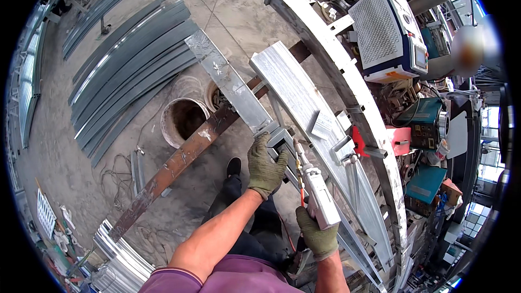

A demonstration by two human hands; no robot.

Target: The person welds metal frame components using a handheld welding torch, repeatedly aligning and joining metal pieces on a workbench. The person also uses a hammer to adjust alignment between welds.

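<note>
My left hand point(267, 167), in a green knit glove, is closed around a short grey metal bracket point(279, 137) at the near end of a galvanized rectangular tube point(233, 87). My right hand point(317, 233), gloved alike, is wrapped round the rear of a pale grey welding gun point(319, 192). The gun points away from me, its slim nozzle beside the bracket; whether they touch I cannot tell. A red hose point(302, 192) with brass fittings runs along the gun's left side. The tube lies across a rusty brown steel beam point(179, 160).
Right of the tube lies a wide galvanized channel point(296, 78) with a small loose plate point(323, 125) and a hammer point(354, 179) on it. Two buckets point(184, 122) stand by the beam. Stacked steel profiles point(130, 65) cover the left floor. A white machine point(385, 32) stands far right.
</note>
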